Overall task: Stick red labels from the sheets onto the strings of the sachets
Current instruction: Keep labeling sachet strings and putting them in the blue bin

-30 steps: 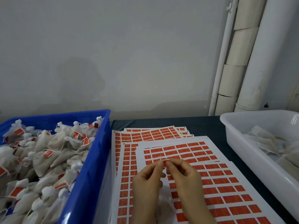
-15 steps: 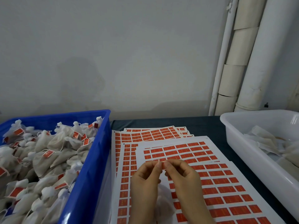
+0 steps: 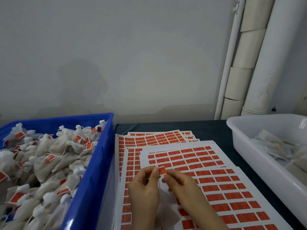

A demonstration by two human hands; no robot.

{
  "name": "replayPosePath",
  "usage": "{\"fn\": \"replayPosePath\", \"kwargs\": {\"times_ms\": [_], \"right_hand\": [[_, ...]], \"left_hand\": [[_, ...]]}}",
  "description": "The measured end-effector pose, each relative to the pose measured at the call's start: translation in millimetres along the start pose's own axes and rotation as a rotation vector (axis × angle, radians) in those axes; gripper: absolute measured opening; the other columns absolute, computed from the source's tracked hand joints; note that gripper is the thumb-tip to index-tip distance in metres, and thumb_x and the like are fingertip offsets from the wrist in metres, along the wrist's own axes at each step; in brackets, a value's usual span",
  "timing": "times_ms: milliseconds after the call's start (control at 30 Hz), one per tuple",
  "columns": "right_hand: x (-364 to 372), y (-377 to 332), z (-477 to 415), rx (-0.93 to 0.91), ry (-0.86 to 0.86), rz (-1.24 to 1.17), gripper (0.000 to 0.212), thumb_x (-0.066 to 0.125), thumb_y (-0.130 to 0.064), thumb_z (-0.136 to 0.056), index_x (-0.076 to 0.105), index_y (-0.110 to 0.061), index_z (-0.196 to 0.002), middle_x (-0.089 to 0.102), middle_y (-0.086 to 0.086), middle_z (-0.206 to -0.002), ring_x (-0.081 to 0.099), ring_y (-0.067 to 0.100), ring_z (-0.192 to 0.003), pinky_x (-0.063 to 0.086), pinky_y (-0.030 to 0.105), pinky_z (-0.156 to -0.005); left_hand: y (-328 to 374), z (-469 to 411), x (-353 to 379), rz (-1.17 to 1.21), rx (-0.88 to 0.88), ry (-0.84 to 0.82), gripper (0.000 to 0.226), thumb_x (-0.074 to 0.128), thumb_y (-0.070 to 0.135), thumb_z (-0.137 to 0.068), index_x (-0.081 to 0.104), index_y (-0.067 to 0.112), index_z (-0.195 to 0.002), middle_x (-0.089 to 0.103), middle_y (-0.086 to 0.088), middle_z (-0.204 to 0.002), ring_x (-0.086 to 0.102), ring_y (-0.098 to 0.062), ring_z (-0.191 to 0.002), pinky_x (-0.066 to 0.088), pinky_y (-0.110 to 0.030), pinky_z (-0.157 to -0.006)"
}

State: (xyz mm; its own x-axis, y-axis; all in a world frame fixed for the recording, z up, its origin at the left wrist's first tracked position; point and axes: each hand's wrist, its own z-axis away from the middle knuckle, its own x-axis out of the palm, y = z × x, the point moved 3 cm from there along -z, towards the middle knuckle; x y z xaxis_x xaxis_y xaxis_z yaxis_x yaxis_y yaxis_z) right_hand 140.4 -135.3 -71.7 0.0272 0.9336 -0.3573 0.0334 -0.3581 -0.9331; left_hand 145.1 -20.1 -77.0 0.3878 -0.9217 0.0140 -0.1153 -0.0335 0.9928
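Above the label sheets (image 3: 216, 180), my left hand (image 3: 144, 188) pinches a small red label (image 3: 162, 170) by its left edge. The thin white string (image 3: 159, 184) of a sachet hangs down from the label. My right hand (image 3: 181, 183) has its fingertips curled just right of the string and below the label; I cannot tell whether it pinches the string. The white sachet (image 3: 164, 211) hangs low between my wrists, mostly hidden. White sheets full of red labels lie fanned out on the dark table.
A blue crate (image 3: 99, 163) on the left is heaped with white sachets (image 3: 49, 155) bearing red labels. A white tub (image 3: 265, 165) on the right holds flat sachets (image 3: 272, 143). White pipes (image 3: 249, 55) run up the grey wall at the back right.
The label, hidden between my fingertips before, now shows as a folded red tag at my left fingertips. My right fingers have slid off it, down and right.
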Motion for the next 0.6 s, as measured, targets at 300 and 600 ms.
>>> {"fn": "replayPosePath", "kwargs": {"times_ms": [300,600], "right_hand": [[-2.5,-2.4,-0.3,0.044,-0.229,0.174,0.015,0.064,-0.029,-0.084,0.065,-0.038,-0.073,0.063,-0.021,-0.081,0.057,-0.005,-0.077,0.038,0.006,-0.060],[-16.7,-26.5,0.1,-0.065,-0.064,-0.098,0.020,0.059,-0.052,-0.062,0.066,-0.039,-0.076,0.065,-0.029,-0.081,0.061,-0.008,-0.078,0.050,0.010,-0.059]], "left_hand": [[-7.5,-14.9,-6.5,0.179,-0.175,0.040,0.007,0.065,0.030,-0.084,0.067,0.027,-0.077,0.070,0.019,-0.073,0.065,-0.009,-0.082,0.049,-0.022,-0.065],[-9.4,-8.3,-8.0,-0.013,-0.133,-0.109,0.021,0.053,0.013,-0.093,0.063,0.029,-0.084,0.070,0.003,-0.090,0.062,-0.007,-0.075,0.053,-0.021,-0.070]]}}
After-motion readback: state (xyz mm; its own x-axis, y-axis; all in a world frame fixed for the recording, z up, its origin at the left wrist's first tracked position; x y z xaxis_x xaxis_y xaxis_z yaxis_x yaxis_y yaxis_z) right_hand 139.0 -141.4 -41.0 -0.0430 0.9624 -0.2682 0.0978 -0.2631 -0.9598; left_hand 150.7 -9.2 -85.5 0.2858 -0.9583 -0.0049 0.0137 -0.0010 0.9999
